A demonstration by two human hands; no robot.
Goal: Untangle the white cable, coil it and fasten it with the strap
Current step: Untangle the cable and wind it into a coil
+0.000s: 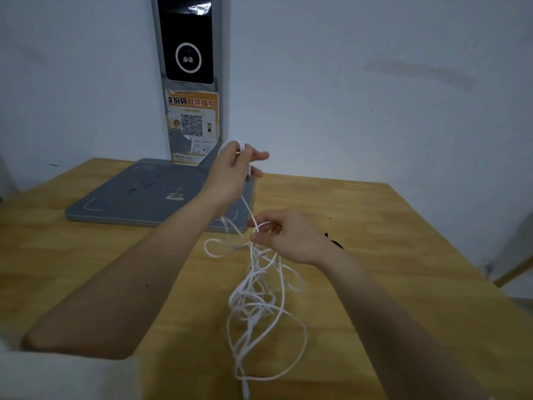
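One thin white cable (259, 298) (a loose, looping tangle) hangs from two hands. The left hand (230, 171) holds one small coil, fingers curled round it; below, the right hand (284, 235) pinches a strand, tangle trailing beneath onto the wooden desk (403, 255).

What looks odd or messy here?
The thin white cable hangs in a knotted tangle of loops over the wooden table. Behind it, the orange QR-code sticker on the grey stand is torn and peeling.

Dim, bluish indoor light; soft overall blur; wide-angle bending at edges; faint shadows.
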